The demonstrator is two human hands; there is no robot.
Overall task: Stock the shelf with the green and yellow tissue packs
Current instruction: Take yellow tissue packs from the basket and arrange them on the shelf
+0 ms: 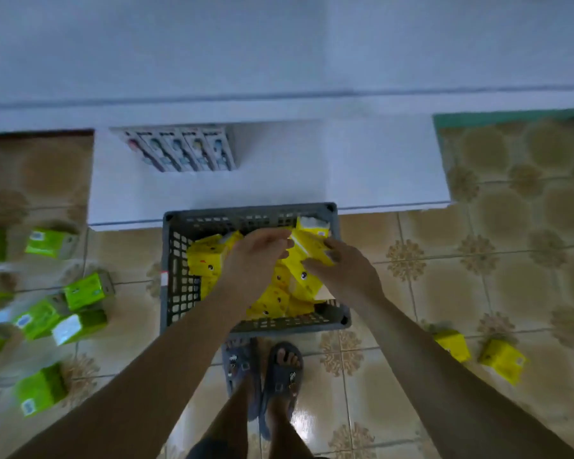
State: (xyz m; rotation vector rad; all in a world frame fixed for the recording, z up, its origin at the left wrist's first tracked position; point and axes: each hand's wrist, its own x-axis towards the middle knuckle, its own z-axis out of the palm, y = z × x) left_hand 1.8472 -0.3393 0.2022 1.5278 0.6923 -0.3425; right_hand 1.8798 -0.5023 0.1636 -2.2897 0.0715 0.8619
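Head: toothbrush pks (179,149) on shelf (378,167)

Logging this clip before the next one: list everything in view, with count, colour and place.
crate: one, grey, on the floor by the shelf
yellow packs in crate: several, count unclear
held yellow pack: one, above the crate
yellow floor packs: two, floor at right
green packs: about eight, floor at left
slim boxed items: about five, pale, on shelf
shelf: one, white
sandals: two, dark, on feet
left hand: over crate, grip unclear
right hand: grips held yellow pack
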